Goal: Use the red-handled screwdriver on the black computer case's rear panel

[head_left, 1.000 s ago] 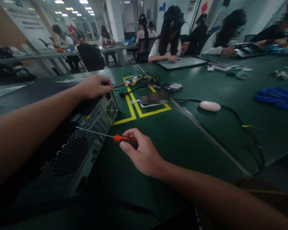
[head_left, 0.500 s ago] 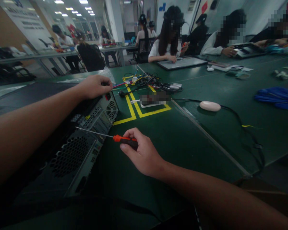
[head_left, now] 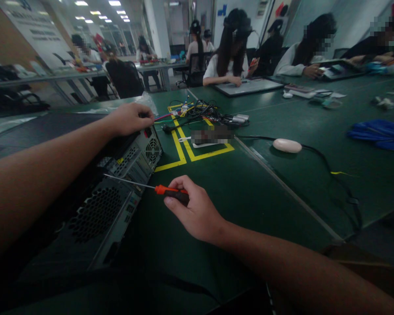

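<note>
Orange-handled screwdriver (head_left: 166, 190) sits pinched in the right hand (head_left: 197, 214), thin shaft touching the perforated computer case (head_left: 111, 205). The left hand (head_left: 128, 118) clasps its far edge.

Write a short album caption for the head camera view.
Right hand holds an orange-handled screwdriver to the rear of a computer case while the left hand grips its far end.

The computer case (head_left: 118, 192) lies on the desk (head_left: 249, 197) at my ten o'clock, with my left grip (head_left: 128, 118) clasping its far end. My right grip (head_left: 197, 210), at six, holds the screwdriver (head_left: 162, 189) against the case's rear. The power strip (head_left: 210, 138) is at twelve, a cable tangle (head_left: 206, 111) behind it, and a mouse (head_left: 287, 145) at two.
</note>
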{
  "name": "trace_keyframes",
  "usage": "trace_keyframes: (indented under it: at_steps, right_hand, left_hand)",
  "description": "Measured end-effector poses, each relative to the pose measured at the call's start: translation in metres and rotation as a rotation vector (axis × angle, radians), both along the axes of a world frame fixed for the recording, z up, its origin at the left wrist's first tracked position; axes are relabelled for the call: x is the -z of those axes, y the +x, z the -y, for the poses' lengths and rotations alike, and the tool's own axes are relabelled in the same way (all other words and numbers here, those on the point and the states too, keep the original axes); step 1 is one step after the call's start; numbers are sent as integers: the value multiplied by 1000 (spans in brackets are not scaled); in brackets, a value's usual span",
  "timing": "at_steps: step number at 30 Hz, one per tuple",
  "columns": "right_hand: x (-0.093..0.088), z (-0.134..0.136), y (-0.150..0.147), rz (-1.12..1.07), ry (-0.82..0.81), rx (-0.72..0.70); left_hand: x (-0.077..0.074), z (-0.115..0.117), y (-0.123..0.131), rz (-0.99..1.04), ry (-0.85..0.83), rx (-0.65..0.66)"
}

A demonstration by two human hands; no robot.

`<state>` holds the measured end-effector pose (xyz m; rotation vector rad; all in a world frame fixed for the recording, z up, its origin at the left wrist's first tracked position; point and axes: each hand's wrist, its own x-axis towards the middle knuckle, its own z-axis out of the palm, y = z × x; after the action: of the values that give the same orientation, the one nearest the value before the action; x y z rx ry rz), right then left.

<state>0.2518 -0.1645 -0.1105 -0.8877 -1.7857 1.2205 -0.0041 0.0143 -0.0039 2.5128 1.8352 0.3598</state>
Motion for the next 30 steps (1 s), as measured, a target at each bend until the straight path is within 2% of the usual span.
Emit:
trace_keyframes:
  at_steps: [30]
  right_hand:
    - [1,1,-1,-27,12,32]
  left_hand:
    - [0,-1,-1,-10,9,10]
